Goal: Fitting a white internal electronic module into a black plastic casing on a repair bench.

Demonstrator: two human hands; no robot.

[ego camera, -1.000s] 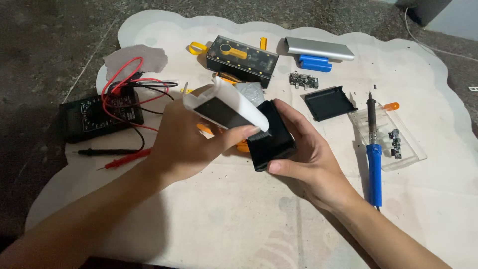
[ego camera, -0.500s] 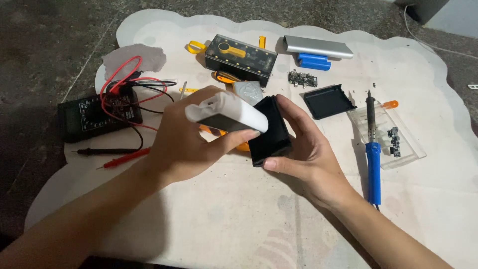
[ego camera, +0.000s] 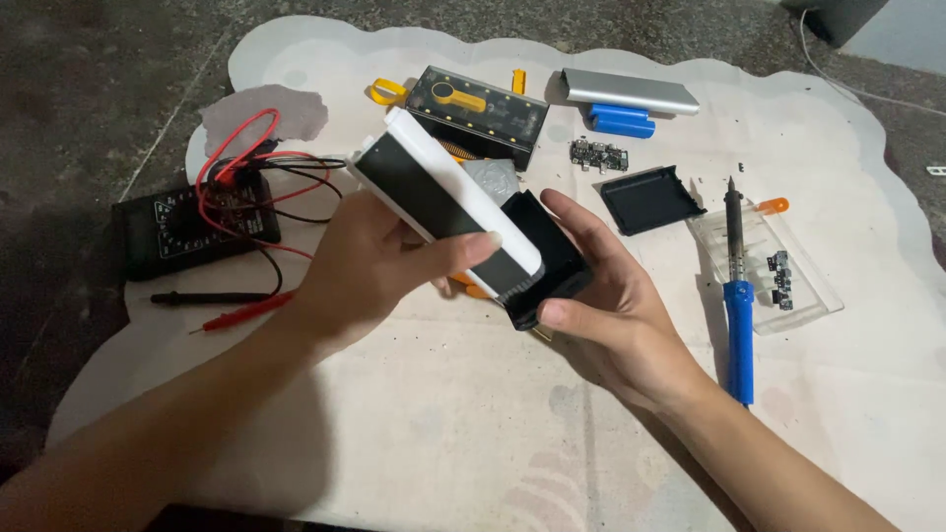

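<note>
- White case (ego camera: 443, 212) tilted above the mat (ego camera: 394, 414); left hand (ego camera: 370, 271) closed around it, thumb across its dark face
- Black shell (ego camera: 552, 261) touching the case's lower end; right hand (ego camera: 616, 315) cupped under it, fingers gripping
- Blue iron (ego camera: 737, 305) lying just right of that hand; meter (ego camera: 187, 232) at left

The left hand (ego camera: 370, 266) now tilts the white case (ego camera: 443, 212) steeper, its far end raised toward the dark battery box (ego camera: 478, 113).
</note>
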